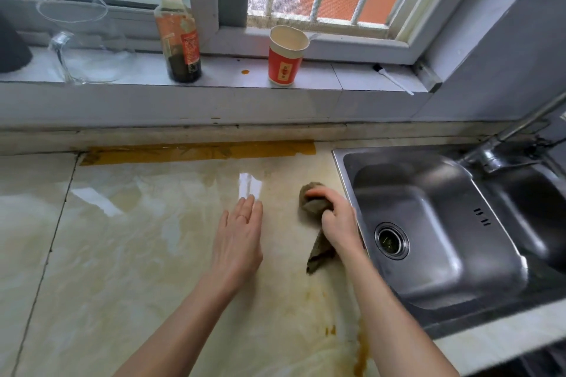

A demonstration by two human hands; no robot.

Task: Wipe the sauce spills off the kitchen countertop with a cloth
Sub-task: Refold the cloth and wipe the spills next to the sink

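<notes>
On the windowsill at the far left stands a clear glass jug (82, 40). Next to it is a sauce bottle (177, 37), nearly drained, with its cap on. Both look parked up there to leave the work area free. 1 amber drop (245, 71) lies on the sill between the bottle and a red paper cup (284, 55).

Below, the pale marbled surface (122, 254) shines wet in wide smears. An amber band (196, 151) runs along its back edge, and I cannot tell whether that is tape or sauce.

The left hand (240, 232) is palm down on or just over the surface, fingers straight and close together, holding nothing. I judge it is there to steady the person while the other arm works.

Just right of it, the cloth (311, 203), a dark olive rag, is bunched into a wad on the surface close beside the sink's rim, with 1 loose tail trailing back under the wrist. The right hand (337, 223) is clamped around that wad, fingers curled over its top, a grip that lets the arm bear down.

Toward the front edge, brown sauce streaks (361, 349) run beside the right forearm, not yet wiped, so I judge the job only partly done. The steel sink (340, 168) sits at the right, handy for rinsing.
</notes>
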